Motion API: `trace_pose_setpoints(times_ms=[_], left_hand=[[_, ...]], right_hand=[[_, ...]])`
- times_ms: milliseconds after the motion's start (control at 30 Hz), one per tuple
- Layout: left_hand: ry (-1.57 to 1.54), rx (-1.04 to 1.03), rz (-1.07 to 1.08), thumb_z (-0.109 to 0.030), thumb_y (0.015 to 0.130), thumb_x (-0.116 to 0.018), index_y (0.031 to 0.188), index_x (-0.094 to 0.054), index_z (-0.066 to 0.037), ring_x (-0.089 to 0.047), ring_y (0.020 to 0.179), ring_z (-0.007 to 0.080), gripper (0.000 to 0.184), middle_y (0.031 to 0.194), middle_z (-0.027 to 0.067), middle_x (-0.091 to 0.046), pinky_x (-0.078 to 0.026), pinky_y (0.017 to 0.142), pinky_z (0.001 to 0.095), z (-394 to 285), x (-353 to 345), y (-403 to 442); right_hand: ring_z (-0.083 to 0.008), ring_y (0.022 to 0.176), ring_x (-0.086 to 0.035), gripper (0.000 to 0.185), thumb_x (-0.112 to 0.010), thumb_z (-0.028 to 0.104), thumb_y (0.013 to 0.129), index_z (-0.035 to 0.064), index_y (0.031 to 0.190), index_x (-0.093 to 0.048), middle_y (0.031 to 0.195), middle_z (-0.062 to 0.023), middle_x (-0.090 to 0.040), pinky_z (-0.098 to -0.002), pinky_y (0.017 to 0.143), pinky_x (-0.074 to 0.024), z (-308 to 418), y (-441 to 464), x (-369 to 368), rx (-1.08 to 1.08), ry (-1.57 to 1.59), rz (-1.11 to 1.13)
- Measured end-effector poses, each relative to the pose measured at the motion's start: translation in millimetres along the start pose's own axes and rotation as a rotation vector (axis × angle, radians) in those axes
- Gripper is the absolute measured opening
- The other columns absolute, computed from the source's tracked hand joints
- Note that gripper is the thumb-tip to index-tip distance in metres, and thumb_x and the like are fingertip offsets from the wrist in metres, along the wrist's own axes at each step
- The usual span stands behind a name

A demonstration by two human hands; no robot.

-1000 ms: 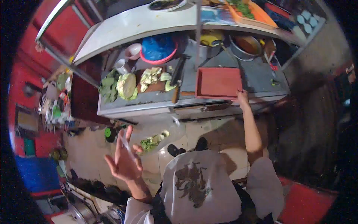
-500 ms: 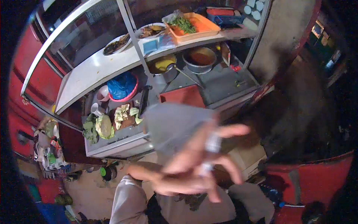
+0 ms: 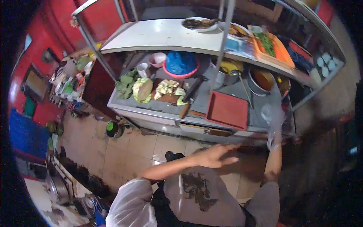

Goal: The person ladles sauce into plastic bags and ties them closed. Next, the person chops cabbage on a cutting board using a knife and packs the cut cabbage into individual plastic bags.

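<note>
While stretching the left hand (image 3: 217, 156) across the lower centre of the frame, fingers loosely spread, holds out the right hand (image 3: 276, 134) at the right, inside clear plastic (image 3: 277, 109); cannot tell, for blur, how its fingers lie. Just beyond, on the desk (image 3: 151, 110), has a red tray (image 3: 228, 111) right of centre, with chopped cabbage (image 3: 166, 87) on a board (image 3: 162, 99) to its left. Farther back, has a blue bag (image 3: 180, 62) in a pink basin (image 3: 181, 76) and, toward the upper right, a pot (image 3: 258, 88) below the shelf (image 3: 151, 36).
</note>
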State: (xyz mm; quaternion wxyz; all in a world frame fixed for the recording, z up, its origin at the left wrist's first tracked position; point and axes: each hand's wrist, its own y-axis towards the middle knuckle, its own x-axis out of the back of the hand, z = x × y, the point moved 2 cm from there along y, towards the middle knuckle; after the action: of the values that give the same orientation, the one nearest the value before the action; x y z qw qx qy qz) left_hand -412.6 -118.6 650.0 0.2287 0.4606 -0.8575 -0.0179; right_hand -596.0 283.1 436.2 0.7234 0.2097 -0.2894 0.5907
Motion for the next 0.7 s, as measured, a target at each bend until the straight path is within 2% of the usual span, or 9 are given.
trace_pose_setpoints(times_ms=[133,233,300,333,467,533,600,667,700], left_hand=[[-0.235,0.479,-0.262,-0.031,0.092,-0.058,0.128,-0.046,0.003,-0.060,0.099,0.0246,0.051,0.112,0.0165,-0.061,-0.047,0.086,0.0348,91.6,37.8,-86.0],[-0.120,0.669,-0.568,-0.024,0.090,-0.061,0.122,-0.052,0.002,-0.062,0.088,0.0172,0.041,0.107,0.0155,-0.064,-0.050,0.074,0.0311,158.8,75.9,-143.6],[0.149,0.795,-0.723,-0.015,0.085,-0.063,0.103,-0.064,0.001,-0.066,0.071,0.0220,0.024,0.082,0.0174,-0.068,-0.050,0.063,0.0348,203.7,114.4,-165.7],[0.286,0.676,-0.862,-0.014,0.084,-0.063,0.098,-0.065,0.000,-0.065,0.067,0.0265,0.021,0.077,0.0172,-0.067,-0.050,0.061,0.0361,218.2,140.1,-162.5],[0.631,0.484,-1.100,-0.016,0.085,-0.057,0.079,-0.063,0.001,-0.063,0.065,0.0371,0.019,0.074,0.0207,-0.064,-0.049,0.059,0.0423,254.0,250.9,-126.5],[0.694,0.562,-1.001,-0.021,0.082,-0.061,0.078,-0.065,0.000,-0.065,0.073,0.0384,0.022,0.076,0.0209,-0.065,-0.051,0.065,0.0461,312.2,293.3,-119.2],[0.827,0.912,-0.808,-0.023,0.076,-0.064,0.079,-0.067,-0.001,-0.065,0.078,0.0390,0.022,0.080,0.0222,-0.066,-0.052,0.071,0.0470,308.6,314.9,-102.6],[0.811,0.905,-0.764,-0.024,0.074,-0.066,0.079,-0.067,-0.002,-0.065,0.077,0.0393,0.023,0.079,0.0224,-0.066,-0.052,0.070,0.0471,329.3,325.6,-101.3],[0.798,0.914,-0.735,-0.024,0.072,-0.067,0.079,-0.068,-0.002,-0.065,0.076,0.0396,0.023,0.078,0.0226,-0.066,-0.053,0.070,0.0471,341.0,329.3,-102.0]], right_hand=[[-0.0366,0.130,-0.037,0.065,-0.065,0.000,0.063,0.0035,0.126,-0.050,0.134,-0.0201,-0.046,-0.0413,0.106,-0.0312,-24.5,43.5,-20.3,0.051,-0.157,0.101],[-0.0370,0.129,-0.037,0.062,-0.063,-0.004,0.064,0.0034,0.124,-0.052,0.133,-0.0203,-0.046,-0.0415,0.106,-0.0323,-42.5,70.1,-44.0,0.434,-0.250,0.055],[-0.0353,0.125,-0.043,0.056,-0.057,-0.007,0.064,0.0031,0.119,-0.054,0.126,-0.0191,-0.051,-0.0406,0.103,-0.0349,73.4,13.7,-58.4,0.359,-0.304,-0.288],[-0.0345,0.122,-0.046,0.053,-0.054,-0.008,0.064,0.0029,0.116,-0.056,0.122,-0.0185,-0.054,-0.0402,0.102,-0.0362,143.0,-21.0,-74.7,0.357,-0.240,-0.369],[-0.0313,0.103,-0.060,0.043,-0.048,-0.009,0.070,0.0038,0.109,-0.060,0.103,-0.0160,-0.063,-0.0371,0.089,-0.0456,288.3,-67.5,-207.1,0.620,0.198,0.058],[-0.0369,0.094,-0.060,0.031,-0.052,-0.004,0.078,0.0033,0.108,-0.060,0.097,-0.0168,-0.063,-0.0412,0.082,-0.0475,359.8,-86.4,-258.2,0.717,0.108,0.191],[-0.0383,0.098,-0.057,0.032,-0.053,-0.005,0.079,0.0038,0.110,-0.059,0.103,-0.0182,-0.060,-0.0423,0.084,-0.0462,377.3,-76.4,-339.8,0.679,0.148,0.323],[-0.0428,0.115,-0.047,0.057,-0.067,0.011,0.077,0.0063,0.130,-0.046,0.126,-0.0243,-0.048,-0.0454,0.095,-0.0408,376.9,-54.1,-411.5,0.729,0.061,0.382],[-0.0428,0.115,-0.047,0.057,-0.067,0.011,0.077,0.0063,0.130,-0.046,0.126,-0.0243,-0.048,-0.0454,0.095,-0.0408,395.9,-53.2,-417.8,0.715,0.058,0.361]])
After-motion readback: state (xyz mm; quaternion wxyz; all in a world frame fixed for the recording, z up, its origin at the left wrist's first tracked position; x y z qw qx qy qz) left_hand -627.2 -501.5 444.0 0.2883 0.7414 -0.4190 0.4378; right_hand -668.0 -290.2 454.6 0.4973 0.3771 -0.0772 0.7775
